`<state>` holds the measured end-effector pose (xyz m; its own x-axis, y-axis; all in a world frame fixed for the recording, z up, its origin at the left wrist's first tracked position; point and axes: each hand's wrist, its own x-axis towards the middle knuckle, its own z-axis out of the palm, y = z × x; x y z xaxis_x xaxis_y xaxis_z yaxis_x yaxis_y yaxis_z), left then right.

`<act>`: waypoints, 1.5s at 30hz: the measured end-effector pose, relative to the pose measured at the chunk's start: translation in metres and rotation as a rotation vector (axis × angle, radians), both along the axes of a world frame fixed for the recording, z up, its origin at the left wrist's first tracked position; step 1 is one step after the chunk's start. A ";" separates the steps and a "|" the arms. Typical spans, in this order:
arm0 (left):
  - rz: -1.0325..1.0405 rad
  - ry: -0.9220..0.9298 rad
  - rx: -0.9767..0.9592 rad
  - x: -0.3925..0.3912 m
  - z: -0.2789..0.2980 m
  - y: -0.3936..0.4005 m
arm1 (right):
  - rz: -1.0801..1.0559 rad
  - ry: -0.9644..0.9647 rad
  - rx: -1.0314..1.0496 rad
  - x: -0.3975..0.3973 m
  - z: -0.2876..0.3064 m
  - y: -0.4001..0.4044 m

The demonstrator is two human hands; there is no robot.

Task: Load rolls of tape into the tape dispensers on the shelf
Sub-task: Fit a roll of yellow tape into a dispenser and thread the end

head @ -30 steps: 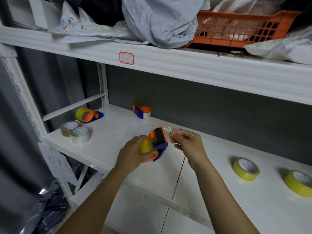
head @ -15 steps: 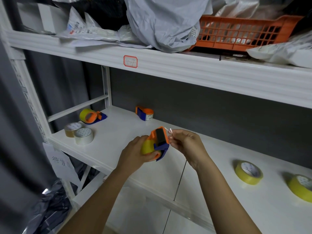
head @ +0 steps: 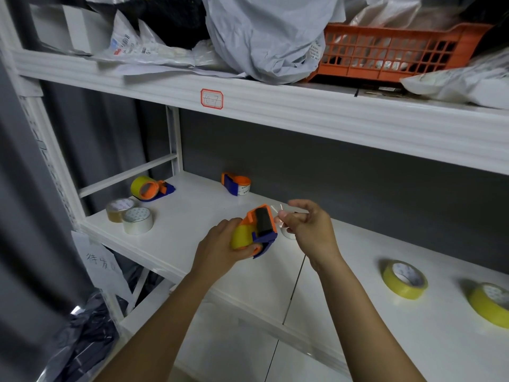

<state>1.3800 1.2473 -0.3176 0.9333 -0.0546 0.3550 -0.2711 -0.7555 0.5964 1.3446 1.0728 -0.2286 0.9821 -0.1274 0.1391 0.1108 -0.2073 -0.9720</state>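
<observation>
holding the orange-and-blue tape dispenser [head: 257,230] up over the white shelf [head: 192,216] with our left hand [head: 220,252], fingers curled round the yellow roll [head: 242,237] that sits in it. our right hand [head: 308,230] is just beside the dispenser's toothed end, thumb and fingertips pinching a clear strip of tape [head: 278,215] that runs off toward the blade; the other fingers are loosely curled.

further back on the shelf we've got a second dispenser [head: 151,188] lying on its side with a yellow roll in it, near the left post, and a third dispenser [head: 237,184] against the grey back wall, holding a whitish roll. two loose rolls sit touching each other at the front left corner, a brownish roll [head: 118,209] and a white roll [head: 137,220]. well off to the right, two yellow rolls: the nearer yellow roll [head: 403,279] lies tilted, and the far-right yellow roll [head: 490,304] is cut off by the edge.

upper shelf is stuffed with grey mailer bags [head: 264,37] and an orange basket [head: 391,51].
</observation>
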 end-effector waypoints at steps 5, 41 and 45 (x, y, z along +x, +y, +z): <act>0.013 -0.034 0.006 -0.002 0.002 -0.002 | 0.025 -0.001 -0.017 -0.002 0.004 -0.003; -0.134 0.202 -0.552 -0.015 0.028 0.004 | 0.096 0.328 0.012 0.025 -0.041 -0.003; -0.085 0.238 -0.335 -0.018 0.040 0.026 | 0.087 -0.008 0.086 0.021 -0.029 0.025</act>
